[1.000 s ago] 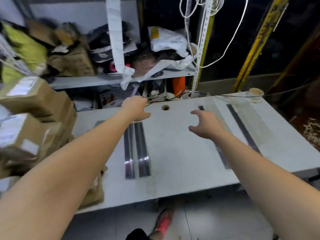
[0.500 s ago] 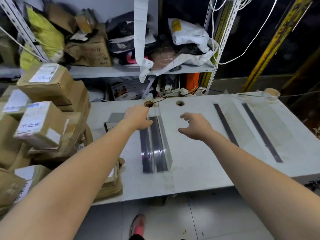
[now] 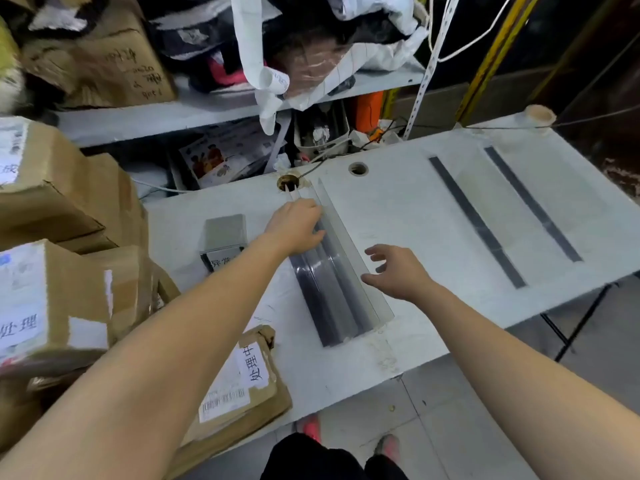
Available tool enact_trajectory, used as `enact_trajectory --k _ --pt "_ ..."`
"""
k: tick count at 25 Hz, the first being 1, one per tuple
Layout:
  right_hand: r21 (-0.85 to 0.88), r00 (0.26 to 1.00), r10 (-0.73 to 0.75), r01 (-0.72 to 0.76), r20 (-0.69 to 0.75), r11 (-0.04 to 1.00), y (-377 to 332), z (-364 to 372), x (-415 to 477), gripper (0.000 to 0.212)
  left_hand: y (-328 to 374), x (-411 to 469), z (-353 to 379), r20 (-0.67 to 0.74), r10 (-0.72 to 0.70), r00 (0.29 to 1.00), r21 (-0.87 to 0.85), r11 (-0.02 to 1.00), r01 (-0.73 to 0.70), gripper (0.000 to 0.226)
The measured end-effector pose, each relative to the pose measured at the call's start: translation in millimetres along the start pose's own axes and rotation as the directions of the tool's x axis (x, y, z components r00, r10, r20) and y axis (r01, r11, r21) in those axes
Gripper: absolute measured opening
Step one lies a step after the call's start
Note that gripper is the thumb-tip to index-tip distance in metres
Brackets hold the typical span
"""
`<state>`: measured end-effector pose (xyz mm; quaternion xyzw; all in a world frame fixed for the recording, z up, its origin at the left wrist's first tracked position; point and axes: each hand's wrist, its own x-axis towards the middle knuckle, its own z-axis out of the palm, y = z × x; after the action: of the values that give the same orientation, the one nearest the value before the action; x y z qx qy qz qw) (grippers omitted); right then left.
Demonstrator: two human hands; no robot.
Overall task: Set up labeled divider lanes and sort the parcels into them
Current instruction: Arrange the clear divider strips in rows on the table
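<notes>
Both hands have been drawn nearer; left hand (image 3: pixel 297 226) is closed on the dividers (image 3: pixel 332 282), right hand (image 3: pixel 394 271) is held open above the tabletop (image 3: pixel 408 216)

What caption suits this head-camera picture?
Left hand grips clear dividers on a white table; right hand hovers open beside them.

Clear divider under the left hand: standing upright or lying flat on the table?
Upright. The clear divider rises edge-on from the table on dark base strips, with the left hand gripping its far end.
</notes>
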<state>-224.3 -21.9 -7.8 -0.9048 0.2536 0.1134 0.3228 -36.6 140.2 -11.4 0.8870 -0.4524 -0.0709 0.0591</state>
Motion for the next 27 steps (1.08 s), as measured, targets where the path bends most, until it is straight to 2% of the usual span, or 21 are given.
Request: enact_trajectory --k 4,7,11,14,21,27 --pt "0.081 0.998 0.057 -0.057 0.006 0.995 14 14 -6 0.044 -2 29 6 0.008 0.202 0.979 0.056 0.978 -0.202 0.035" --pt "0.123 0.995 0.1 -0.102 0.023 0.987 23 19 -13 0.042 -10 45 12 0.111 0.248 0.962 0.082 0.963 -0.258 0.03" --pt "0.158 0.993 0.113 -0.115 0.026 0.981 28 23 -18 0.049 -23 60 12 0.163 0.224 0.961 -0.019 0.974 -0.224 0.011" --pt "0.164 0.993 0.11 -0.113 0.029 0.98 33 22 -21 0.049 -25 69 11 0.145 0.229 0.963 -0.083 0.972 -0.218 0.009" --pt "0.152 0.993 0.113 -0.118 0.042 0.981 68 -1 -31 0.049 -22 106 10 0.095 0.189 0.977 -0.116 0.977 -0.177 0.004" --pt "0.148 0.995 0.097 -0.098 0.015 0.984 100 -26 -28 0.051 21 148 4 0.048 0.167 0.985 -0.114 0.98 -0.161 0.006"
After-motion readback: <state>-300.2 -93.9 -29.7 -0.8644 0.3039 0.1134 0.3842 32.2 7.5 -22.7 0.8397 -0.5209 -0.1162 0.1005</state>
